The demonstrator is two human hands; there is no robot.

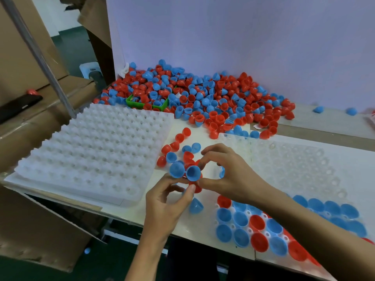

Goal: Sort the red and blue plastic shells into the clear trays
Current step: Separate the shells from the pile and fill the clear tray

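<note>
A cluster of blue and red shells [185, 173] is pinched between left hand [168, 201] and right hand [227, 171], both grips closed on it, above the bench [132, 211]. Judged light, thin, slippery; rims are best pinched.

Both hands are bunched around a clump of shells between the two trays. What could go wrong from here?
1. The left hand and right hand grip several blue and red shells at once; one may slip out, and a blue shell lies close to the table edge, where it could roll off.
2. The right forearm crosses the part-filled tray; dragging it might knock seated shells loose.
</note>
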